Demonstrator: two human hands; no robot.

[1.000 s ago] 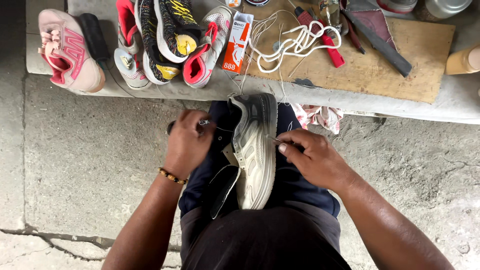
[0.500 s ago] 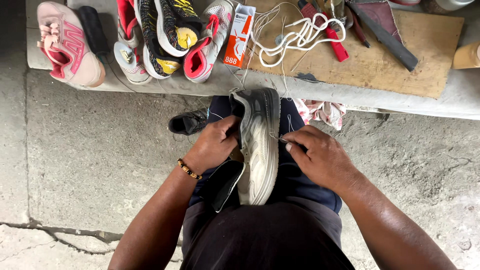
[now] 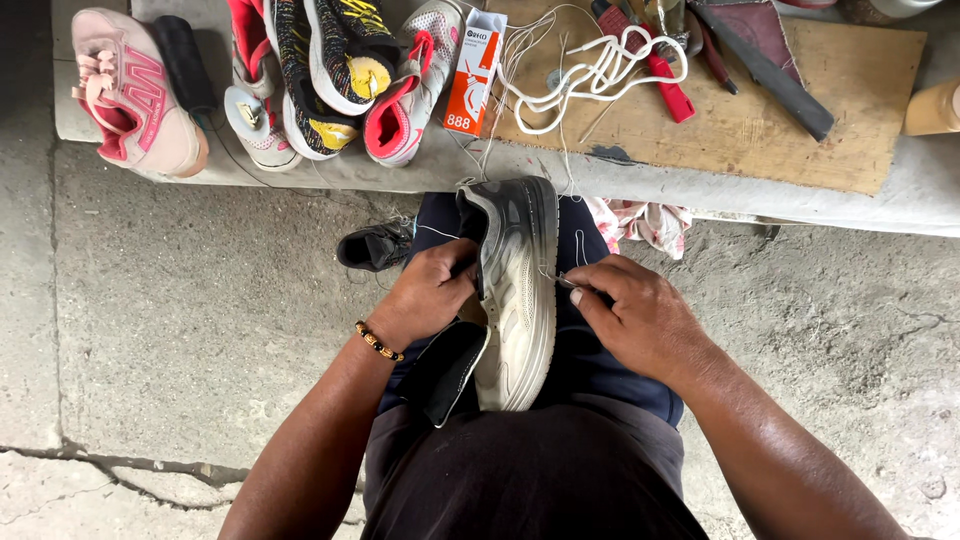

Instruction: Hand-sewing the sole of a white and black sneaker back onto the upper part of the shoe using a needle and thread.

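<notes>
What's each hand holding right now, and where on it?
Left hand grips the grey shoe by its upper, at the side. Right hand pinches a small tool, likely a needle, at the sole edge.

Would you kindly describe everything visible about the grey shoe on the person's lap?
The grey shoe is a worn sneaker with a pale, grooved rubber-looking sole facing up and right, its toe pointing toward the bench. It rests on the person's lap. A dark tongue or insole flap hangs out at the heel end. The left hand grips its upper; the right hand touches the sole edge, pinching a thin thread.
</notes>
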